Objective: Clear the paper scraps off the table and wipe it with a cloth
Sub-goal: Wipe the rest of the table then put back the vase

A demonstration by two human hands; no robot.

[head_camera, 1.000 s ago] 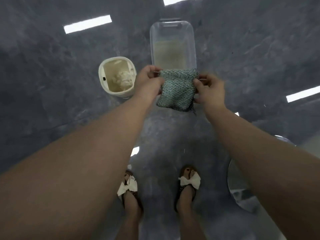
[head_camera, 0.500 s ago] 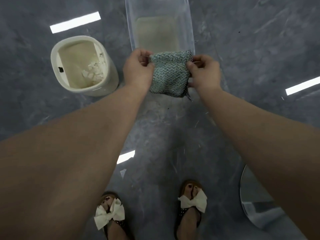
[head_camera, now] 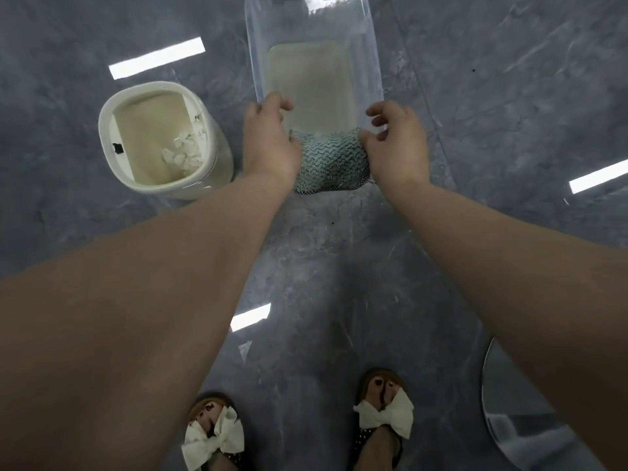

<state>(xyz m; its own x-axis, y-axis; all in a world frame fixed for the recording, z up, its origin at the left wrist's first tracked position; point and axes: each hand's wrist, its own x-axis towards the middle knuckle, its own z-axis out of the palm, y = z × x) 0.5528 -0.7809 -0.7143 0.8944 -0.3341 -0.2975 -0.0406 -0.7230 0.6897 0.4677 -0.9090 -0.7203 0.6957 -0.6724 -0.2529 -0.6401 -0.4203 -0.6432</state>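
Teal knitted cloth was draped over the near rim of the clear tub, flanked by the left hand and right hand, both grips loosened, holding nothing.

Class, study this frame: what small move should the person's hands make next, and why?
Probably draw both hands back. The teal cloth already lies over the clear bin's near rim, and the left hand and right hand flank it with loosened fingers; scraps sit in the wastebasket.
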